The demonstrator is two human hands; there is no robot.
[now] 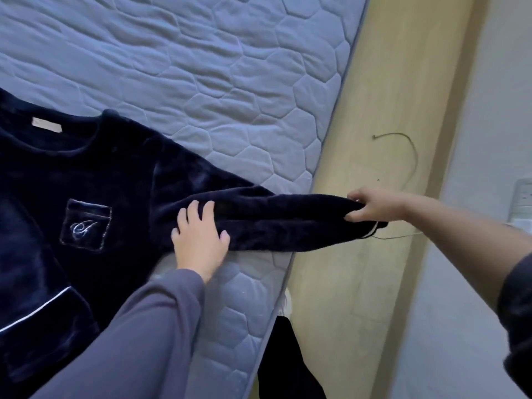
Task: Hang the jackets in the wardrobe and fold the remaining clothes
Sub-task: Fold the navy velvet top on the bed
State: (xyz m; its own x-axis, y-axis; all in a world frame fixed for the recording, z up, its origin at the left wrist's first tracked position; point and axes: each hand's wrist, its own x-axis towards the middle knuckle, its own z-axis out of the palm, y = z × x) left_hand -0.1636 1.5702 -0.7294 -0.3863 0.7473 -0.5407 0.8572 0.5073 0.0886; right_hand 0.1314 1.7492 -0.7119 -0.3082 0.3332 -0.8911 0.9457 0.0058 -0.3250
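A dark navy fleece top (86, 180) lies face up on the quilted blue-grey mattress (201, 67), with a pale neck label and an embroidered chest pocket (85, 224). Its sleeve (282, 220) stretches right, past the mattress edge. My left hand (198, 234) rests flat, fingers spread, on the sleeve near the shoulder. My right hand (371, 205) pinches the cuff of that sleeve, holding it out over the floor. A second cuff with white piping (37, 315) lies at the lower left.
A light wooden floor strip (368, 168) runs along the mattress's right side, with a thin dark cord (408, 151) lying on it. A white wall (489, 110) stands at the right. Something dark (285, 364) sits on the floor by the mattress edge.
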